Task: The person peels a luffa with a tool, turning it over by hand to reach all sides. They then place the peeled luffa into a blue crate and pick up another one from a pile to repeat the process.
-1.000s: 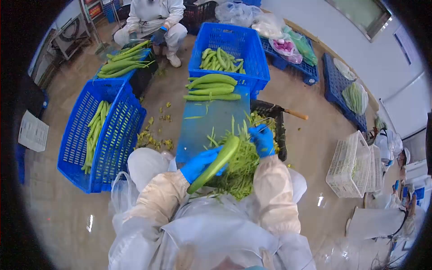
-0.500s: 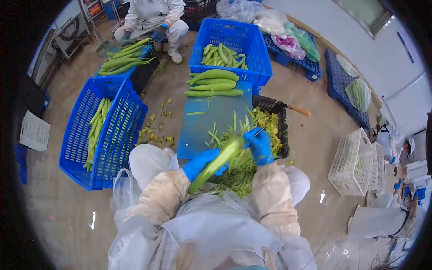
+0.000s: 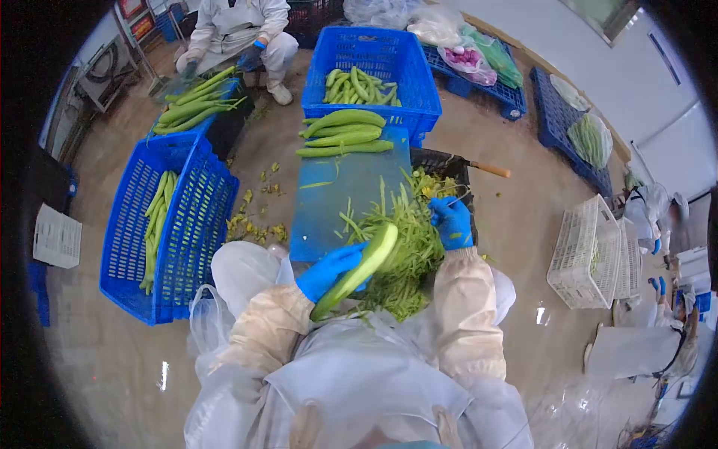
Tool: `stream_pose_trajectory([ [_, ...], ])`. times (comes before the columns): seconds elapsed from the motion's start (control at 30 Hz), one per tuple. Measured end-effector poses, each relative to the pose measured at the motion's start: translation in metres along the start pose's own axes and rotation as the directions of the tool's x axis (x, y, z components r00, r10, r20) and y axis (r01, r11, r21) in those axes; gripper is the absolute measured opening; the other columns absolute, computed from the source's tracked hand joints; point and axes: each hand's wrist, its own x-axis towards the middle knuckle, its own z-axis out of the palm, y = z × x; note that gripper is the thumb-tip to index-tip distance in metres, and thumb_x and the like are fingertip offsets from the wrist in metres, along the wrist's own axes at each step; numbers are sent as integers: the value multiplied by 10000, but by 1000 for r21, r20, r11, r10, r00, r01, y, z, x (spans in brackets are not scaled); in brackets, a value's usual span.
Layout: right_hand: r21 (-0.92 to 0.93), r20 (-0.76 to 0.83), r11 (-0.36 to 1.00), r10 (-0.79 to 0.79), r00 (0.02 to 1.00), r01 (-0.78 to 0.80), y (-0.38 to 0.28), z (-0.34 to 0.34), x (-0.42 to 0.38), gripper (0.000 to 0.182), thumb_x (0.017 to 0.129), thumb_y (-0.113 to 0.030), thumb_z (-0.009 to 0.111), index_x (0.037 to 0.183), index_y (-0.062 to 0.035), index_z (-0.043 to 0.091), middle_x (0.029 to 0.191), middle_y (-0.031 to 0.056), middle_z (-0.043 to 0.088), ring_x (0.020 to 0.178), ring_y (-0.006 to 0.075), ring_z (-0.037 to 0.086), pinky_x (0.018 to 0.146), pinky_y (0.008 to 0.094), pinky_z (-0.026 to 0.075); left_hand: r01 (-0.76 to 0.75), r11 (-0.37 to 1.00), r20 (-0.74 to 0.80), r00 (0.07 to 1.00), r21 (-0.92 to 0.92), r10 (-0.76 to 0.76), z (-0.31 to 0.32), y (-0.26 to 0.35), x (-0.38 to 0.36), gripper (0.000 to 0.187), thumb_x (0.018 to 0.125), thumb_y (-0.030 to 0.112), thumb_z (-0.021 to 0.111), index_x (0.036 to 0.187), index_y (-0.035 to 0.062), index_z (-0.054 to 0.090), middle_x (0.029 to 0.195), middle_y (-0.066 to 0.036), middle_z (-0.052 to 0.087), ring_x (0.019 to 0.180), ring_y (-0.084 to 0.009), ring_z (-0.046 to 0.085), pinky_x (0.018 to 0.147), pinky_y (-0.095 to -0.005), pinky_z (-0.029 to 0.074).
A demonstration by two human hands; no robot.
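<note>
Far left of the frame, a blue crate (image 3: 168, 247) stands tilted in view, green gourds lying inside. Then, just left of centre, here's the left hand (image 3: 329, 271), gloved in blue, wrapped firmly around a gourd (image 3: 370, 258). That gourd sits mid-frame, its long axis on the slant: lower end by the left sleeve, pale upper end aimed toward the upper right. Peelings (image 3: 407, 273) heap up just to its right, filling the gap. And across that gap, the right hand (image 3: 452, 222), right of centre and a touch higher than the gourd's tip: fingers curled in, clear of the gourd, though whether they pinch anything is too small to tell. So the left hand is the nearer, in full contact; from the right hand, the gourd lies leftward and slightly lower.
</note>
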Motion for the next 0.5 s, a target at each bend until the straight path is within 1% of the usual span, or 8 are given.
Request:
stream_pose_trajectory([
  [0.1, 62, 104, 988, -147, 984, 141, -2, 21, -41, 141, 712, -77, 669, 743, -36, 537, 672, 42, 559, 517, 117, 505, 468, 233, 419, -47, 994, -69, 997, -95, 40, 3, 9, 7, 450, 855, 337, 498, 1209, 65, 444, 908, -61, 578, 747, -138, 566, 603, -250, 482],
  [0.17, 32, 264, 998, -68, 962, 61, 5, 56, -91, 144, 709, -72, 674, 777, -32, 553, 676, 30, 557, 567, 99, 513, 504, 228, 429, -88, 990, -73, 994, -112, 80, 3, 13, 14, 435, 864, 344, 478, 1197, 66, 455, 906, -60, 579, 757, -137, 566, 612, -257, 484],
  [0.23, -85, 384, 965, -198, 902, 249, 33, 85, -126, 165, 699, -68, 688, 797, -34, 560, 686, 14, 550, 602, 79, 506, 541, 226, 433, -94, 985, -167, 984, -142, 70, 1, 12, 21, 385, 871, 319, 464, 1155, 61, 489, 897, -58, 583, 741, -134, 565, 620, -259, 490],
  [0.27, -269, 422, 897, -217, 880, 350, 27, 89, -135, 181, 689, -72, 704, 792, -42, 558, 686, 1, 539, 614, 68, 490, 562, 231, 433, -97, 983, -212, 975, -156, 63, 0, 10, 24, 363, 874, 307, 458, 1134, 58, 506, 893, -57, 585, 734, -133, 564, 624, -260, 492],
  [0.33, -233, 294, 942, -169, 941, 242, 20, 90, -123, 163, 697, -69, 697, 764, -41, 551, 686, 13, 548, 603, 79, 507, 544, 241, 443, -53, 987, -148, 988, -152, 30, -9, 0, 27, 363, 865, 314, 470, 1118, 58, 510, 868, -56, 579, 708, -127, 551, 591, -256, 476],
  [0.4, 40, 155, 998, -47, 987, 41, 3, 68, -88, 140, 711, -62, 676, 735, -41, 539, 672, 29, 557, 582, 101, 527, 517, 253, 452, 26, 990, -21, 999, -141, -29, -15, -8, 26, 363, 846, 329, 496, 1085, 56, 518, 817, -54, 568, 656, -116, 524, 526, -248, 442],
  [0.47, -22, 18, 987, -159, 987, 160, -3, 37, -41, 126, 717, -46, 658, 723, -43, 531, 686, 49, 566, 558, 124, 536, 491, 255, 456, 39, 994, -25, 999, -105, -42, 11, -2, 8, 381, 838, 353, 506, 1071, 52, 512, 780, -51, 551, 625, -109, 500, 493, -242, 406],
  [0.5, 69, 9, 994, -81, 997, 80, 8, 15, -14, 122, 713, -37, 654, 731, -42, 534, 691, 53, 567, 557, 129, 535, 492, 252, 456, 28, 985, 45, 999, -173, -21, 15, -3, 4, 391, 843, 365, 498, 1077, 52, 508, 780, -51, 550, 624, -109, 499, 493, -240, 406],
])
